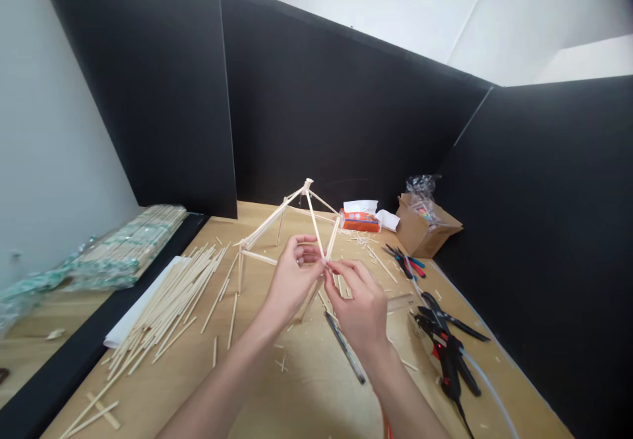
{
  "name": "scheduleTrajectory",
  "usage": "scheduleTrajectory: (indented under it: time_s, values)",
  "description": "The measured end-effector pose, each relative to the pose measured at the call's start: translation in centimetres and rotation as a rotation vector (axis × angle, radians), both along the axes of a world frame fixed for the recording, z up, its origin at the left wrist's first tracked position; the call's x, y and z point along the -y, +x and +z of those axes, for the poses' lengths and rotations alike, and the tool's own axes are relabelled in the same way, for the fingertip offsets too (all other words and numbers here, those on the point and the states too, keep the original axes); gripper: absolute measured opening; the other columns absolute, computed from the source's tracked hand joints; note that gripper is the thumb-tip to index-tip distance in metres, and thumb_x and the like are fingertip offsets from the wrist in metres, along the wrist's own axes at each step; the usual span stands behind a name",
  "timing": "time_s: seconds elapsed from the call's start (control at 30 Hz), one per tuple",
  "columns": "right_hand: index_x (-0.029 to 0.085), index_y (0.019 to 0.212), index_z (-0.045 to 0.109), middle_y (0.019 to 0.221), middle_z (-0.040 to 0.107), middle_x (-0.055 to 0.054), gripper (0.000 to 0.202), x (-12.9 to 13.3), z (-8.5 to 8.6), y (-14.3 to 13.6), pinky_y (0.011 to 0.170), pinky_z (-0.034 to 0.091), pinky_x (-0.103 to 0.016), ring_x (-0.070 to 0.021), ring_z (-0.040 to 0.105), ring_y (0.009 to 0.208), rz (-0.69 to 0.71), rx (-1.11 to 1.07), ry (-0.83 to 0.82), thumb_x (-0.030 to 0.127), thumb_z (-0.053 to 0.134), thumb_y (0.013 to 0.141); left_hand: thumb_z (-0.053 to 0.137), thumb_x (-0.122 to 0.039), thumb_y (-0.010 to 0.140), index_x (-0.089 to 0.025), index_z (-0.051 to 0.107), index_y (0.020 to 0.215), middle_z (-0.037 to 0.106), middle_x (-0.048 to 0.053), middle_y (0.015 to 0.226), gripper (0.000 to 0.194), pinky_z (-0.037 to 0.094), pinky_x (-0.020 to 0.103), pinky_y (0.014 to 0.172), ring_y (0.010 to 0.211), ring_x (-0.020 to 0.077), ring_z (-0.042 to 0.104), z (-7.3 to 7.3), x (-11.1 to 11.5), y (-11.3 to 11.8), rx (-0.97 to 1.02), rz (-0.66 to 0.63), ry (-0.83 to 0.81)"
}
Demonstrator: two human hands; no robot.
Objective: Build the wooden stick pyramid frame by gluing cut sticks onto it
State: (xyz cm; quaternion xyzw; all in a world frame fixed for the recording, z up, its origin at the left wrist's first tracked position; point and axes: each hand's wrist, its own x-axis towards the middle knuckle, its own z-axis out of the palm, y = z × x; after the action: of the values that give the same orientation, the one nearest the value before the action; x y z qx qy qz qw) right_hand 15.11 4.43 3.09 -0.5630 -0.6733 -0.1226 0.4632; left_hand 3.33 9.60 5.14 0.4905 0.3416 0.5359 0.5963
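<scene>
A house-shaped frame of thin wooden sticks [267, 227] stands on the table, its sloping sticks meeting at a peak. At its near right corner, my left hand [299, 274] has thumb and fingers closed on the stick joint. My right hand [357, 297] pinches the same joint from the right, its fingertips touching those of my left hand. The lower part of that corner is partly hidden behind my hands.
Loose sticks [171, 300] lie on white paper at the left, beside bagged sticks [133, 244]. A pen [345, 348] lies under my right hand. Rightward are a glue gun [448, 360], pliers [408, 262] and a cardboard box [424, 231]. An orange packet [361, 220] sits behind.
</scene>
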Motion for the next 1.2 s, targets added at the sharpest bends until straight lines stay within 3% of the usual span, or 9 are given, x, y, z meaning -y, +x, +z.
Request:
scheduleTrajectory:
  time_s: [0.63,0.97,1.13,1.2]
  values:
    - [0.021,0.098,0.068,0.090,0.067,-0.005,0.016,0.1,0.2,-0.2,0.079,0.048,-0.031,-0.0179,0.062,0.084,-0.005,-0.031,-0.025,0.021,0.057,0.086,0.067,-0.016,0.069,-0.018,0.049,0.100,0.061,0.002,0.083,0.036,0.051,0.027,0.067,0.077,0.0147,0.061,0.6,-0.1,-0.6,0.016,-0.057,-0.042]
    - [0.022,0.099,0.068,0.093,0.067,-0.005,0.017,0.4,0.2,-0.3,0.082,0.047,-0.034,-0.0191,0.062,0.086,-0.019,0.007,-0.015,0.021,0.058,0.085,0.063,-0.013,0.071,-0.018,0.050,0.103,0.062,0.003,0.086,0.035,0.053,0.029,0.071,0.076,0.0142,0.063,0.6,0.0,-0.7,0.003,-0.047,-0.048]
    - [0.021,0.108,0.065,0.098,0.067,-0.006,0.025,2.0,1.5,0.1,0.083,0.048,-0.035,-0.0191,0.062,0.091,-0.021,-0.012,0.096,0.016,0.059,0.084,0.062,-0.016,0.075,-0.017,0.048,0.104,0.063,0.004,0.088,0.032,0.052,0.032,0.078,0.082,0.0156,0.064,0.9,0.0,-1.2,-0.026,-0.021,-0.009]
    - [0.023,0.099,0.066,0.092,0.067,-0.005,0.020,3.6,2.5,-0.3,0.079,0.050,-0.033,-0.0178,0.063,0.086,0.012,-0.029,0.138,0.015,0.062,0.082,0.061,-0.016,0.076,-0.018,0.048,0.103,0.063,0.004,0.090,0.030,0.051,0.033,0.080,0.082,0.0153,0.064,0.9,-0.1,-1.4,-0.055,0.017,0.021]
